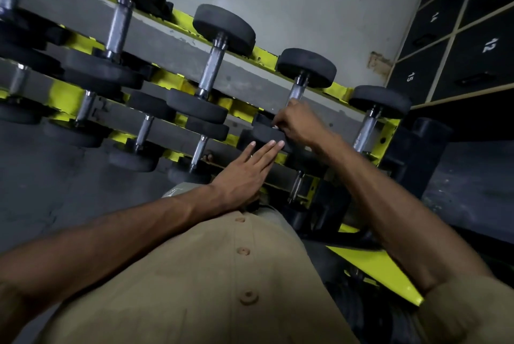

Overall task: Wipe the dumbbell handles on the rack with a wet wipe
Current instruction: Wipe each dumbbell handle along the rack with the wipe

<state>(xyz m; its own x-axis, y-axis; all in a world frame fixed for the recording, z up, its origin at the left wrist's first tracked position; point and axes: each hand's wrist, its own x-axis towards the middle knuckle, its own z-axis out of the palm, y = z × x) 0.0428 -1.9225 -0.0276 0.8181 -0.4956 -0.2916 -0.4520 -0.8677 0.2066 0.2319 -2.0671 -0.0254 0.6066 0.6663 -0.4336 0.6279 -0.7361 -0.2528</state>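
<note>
The big yellow rack (261, 55) holds rows of dumbbells. Their shiny handles all run from the near side up toward the wall. The right hand (299, 124) is curled around the low end of one top-row handle (297, 90), with a bit of white wet wipe (275, 127) peeking out of the grip. The bare part of that handle goes up and away from the hand. The left hand (244, 174) is flat and open, its fingers pressing a black weight (268, 136) just below. The right hand is nearer the handle.

Dumbbells (224, 58) on rack (267, 55) — lockers (456, 37) right.
</note>
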